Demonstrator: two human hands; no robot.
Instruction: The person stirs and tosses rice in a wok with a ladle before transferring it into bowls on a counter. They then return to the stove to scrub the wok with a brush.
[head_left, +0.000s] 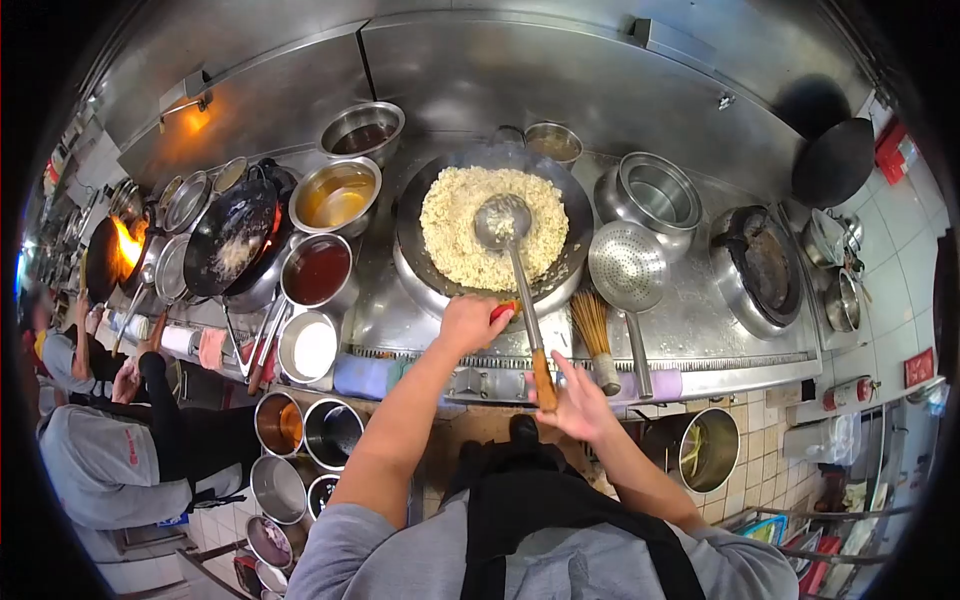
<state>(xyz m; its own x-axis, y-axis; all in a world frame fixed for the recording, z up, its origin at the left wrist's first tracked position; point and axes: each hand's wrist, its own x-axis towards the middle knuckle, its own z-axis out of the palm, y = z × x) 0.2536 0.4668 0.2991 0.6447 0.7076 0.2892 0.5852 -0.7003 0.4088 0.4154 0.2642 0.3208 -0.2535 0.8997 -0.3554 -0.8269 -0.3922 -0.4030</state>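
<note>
A large dark wok [572, 262] sits on the steel range, heaped with pale fried rice [455, 230]. A steel ladle [503, 222] rests bowl-down on the rice; its long shaft runs toward me to a wooden handle. My right hand [578, 402] grips that wooden end. My left hand [472, 322] is closed on the wok's near rim, over a red-wrapped handle.
Bowls of oil [336, 194], red sauce [317, 270] and white powder [309, 346] stand left of the wok. A perforated skimmer [627, 266], bamboo brush [594, 330] and steel pot [655, 192] lie right. A person at left works a second wok [231, 236] beside flames [126, 243].
</note>
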